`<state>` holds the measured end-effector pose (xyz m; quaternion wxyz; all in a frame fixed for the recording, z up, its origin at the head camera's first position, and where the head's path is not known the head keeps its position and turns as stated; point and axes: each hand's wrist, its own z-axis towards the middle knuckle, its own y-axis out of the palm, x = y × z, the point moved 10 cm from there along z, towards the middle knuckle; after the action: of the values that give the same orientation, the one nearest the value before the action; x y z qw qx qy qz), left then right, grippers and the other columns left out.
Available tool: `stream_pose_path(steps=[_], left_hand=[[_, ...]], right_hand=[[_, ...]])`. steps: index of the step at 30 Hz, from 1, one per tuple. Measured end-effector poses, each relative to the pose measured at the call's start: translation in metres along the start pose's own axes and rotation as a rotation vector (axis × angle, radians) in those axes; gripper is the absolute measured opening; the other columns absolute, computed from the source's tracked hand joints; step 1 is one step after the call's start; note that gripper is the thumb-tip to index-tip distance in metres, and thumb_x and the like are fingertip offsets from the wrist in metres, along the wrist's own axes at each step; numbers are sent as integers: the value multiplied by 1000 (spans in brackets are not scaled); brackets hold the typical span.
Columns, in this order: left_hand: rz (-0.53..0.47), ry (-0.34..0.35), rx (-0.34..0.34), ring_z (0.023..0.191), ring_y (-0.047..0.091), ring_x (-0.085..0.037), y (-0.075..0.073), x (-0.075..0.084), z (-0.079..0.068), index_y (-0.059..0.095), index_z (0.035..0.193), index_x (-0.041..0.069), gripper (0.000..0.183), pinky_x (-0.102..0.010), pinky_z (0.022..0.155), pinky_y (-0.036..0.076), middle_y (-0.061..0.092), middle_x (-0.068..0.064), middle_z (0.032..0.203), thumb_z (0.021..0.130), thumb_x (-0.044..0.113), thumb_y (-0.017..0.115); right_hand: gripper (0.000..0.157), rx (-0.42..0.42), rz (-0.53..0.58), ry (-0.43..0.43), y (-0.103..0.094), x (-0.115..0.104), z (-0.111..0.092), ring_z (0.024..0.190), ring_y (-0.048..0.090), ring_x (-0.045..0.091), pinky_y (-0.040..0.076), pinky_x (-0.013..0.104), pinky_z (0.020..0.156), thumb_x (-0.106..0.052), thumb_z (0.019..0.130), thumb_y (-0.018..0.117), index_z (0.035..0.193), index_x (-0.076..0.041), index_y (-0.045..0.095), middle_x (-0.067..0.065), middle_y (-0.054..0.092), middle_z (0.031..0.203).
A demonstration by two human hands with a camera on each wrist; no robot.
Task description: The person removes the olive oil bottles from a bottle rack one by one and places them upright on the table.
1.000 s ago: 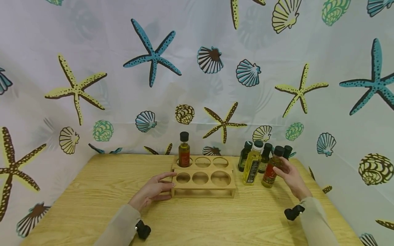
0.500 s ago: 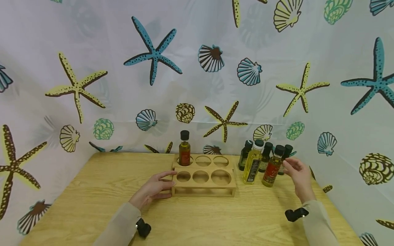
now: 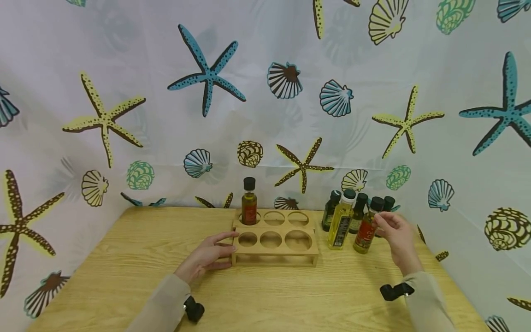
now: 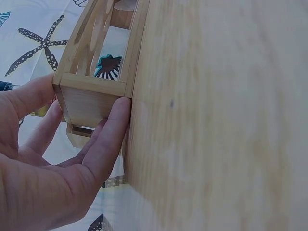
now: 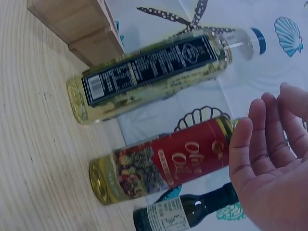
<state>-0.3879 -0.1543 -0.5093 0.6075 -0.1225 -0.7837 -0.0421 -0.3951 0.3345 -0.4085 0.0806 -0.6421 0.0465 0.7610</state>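
A small two-tier wooden rack [image 3: 274, 255] with round holes stands mid-table. A red-labelled oil bottle [image 3: 249, 212] sits upright in its back left hole. My left hand [image 3: 207, 255] touches the rack's left end with extended, spread fingers; the left wrist view shows fingertips against the end panel [image 4: 89, 102]. To the right, my right hand [image 3: 397, 234] is beside a red-labelled olive oil bottle [image 3: 365, 234], fingers loosely bent near its neck. In the right wrist view those fingers hide the cap of that olive oil bottle [image 5: 192, 154]; contact is unclear.
Left of the olive oil bottle stands a clear yellow oil bottle [image 3: 342, 221] with a dark label. Dark bottles [image 3: 330, 213] stand behind, one partly hidden by my right hand. A shell-and-starfish patterned curtain [image 3: 265, 115] closes off the table's back and sides.
My right hand drew away rightward from the olive oil bottle, then came back slightly left toward its neck. The bottles stay standing. My left hand remains at the rack's end.
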Motion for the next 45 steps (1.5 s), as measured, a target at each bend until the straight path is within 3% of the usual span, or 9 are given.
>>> stream_pose_path(steps=[7,17,24,31,45], left_hand=[[-22,-1,32,114,60,-26,-2,-4,-4,52,143,23,50,-48,87,57,47,-20,142,96,16,65],[-43,-9,36,115,57,-25,0,-8,-8,53,143,23,50,-47,87,57,43,-18,143,95,17,66],[-54,-12,19,114,57,-25,-1,-3,-5,51,144,24,55,-45,88,56,44,-16,141,92,21,70],[-45,4,13,115,56,-25,-1,1,0,50,145,24,52,-46,88,56,42,-17,143,95,19,66],[-67,-9,9,124,52,-29,0,0,1,52,143,22,52,-47,89,56,38,-18,149,94,17,67]], right_hand=[[17,-107,-28,27,28,3,-5,74,62,10,56,27,71,-33,95,64,101,-17,64,-8,68,83],[39,-243,-38,11,70,9,-17,71,63,9,56,27,64,-28,98,61,115,7,57,-2,68,83],[45,-288,-26,18,93,10,-17,75,64,17,55,29,62,-32,97,63,117,7,56,1,69,84],[28,-329,4,16,114,11,-18,75,65,16,56,29,63,-28,97,63,107,-1,63,0,68,84],[21,-427,80,66,169,21,-17,86,66,14,58,35,73,-23,97,65,107,-5,64,-2,70,89]])
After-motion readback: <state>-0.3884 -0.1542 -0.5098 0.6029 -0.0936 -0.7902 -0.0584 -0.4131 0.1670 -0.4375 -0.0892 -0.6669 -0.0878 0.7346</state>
